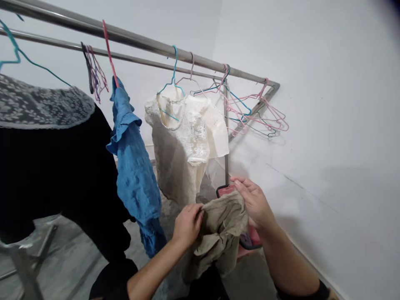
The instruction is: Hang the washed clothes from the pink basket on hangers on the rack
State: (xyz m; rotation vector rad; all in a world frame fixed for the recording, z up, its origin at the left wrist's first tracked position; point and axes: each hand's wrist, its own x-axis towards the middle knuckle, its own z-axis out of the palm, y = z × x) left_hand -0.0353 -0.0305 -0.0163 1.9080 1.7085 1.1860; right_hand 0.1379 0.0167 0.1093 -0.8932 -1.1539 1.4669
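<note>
A crumpled khaki garment (223,225) is stretched between my two hands in front of me, low in the view. My left hand (188,225) grips its left upper edge, fingers closed on the cloth. At the right upper corner, my right hand (254,202) pinches the fabric between thumb and fingers. The folds hide what kind of garment it is. Just beyond it, a cream lace top (193,133) hangs on a blue hanger (174,68).
A metal rail (137,39) crosses above, holding a blue ruffled garment (136,175) and a black garment with a lace yoke (53,166). Several bare hangers (250,110) cluster at its right end, by the white wall (328,125). A red container (226,190) stands partly behind the khaki garment.
</note>
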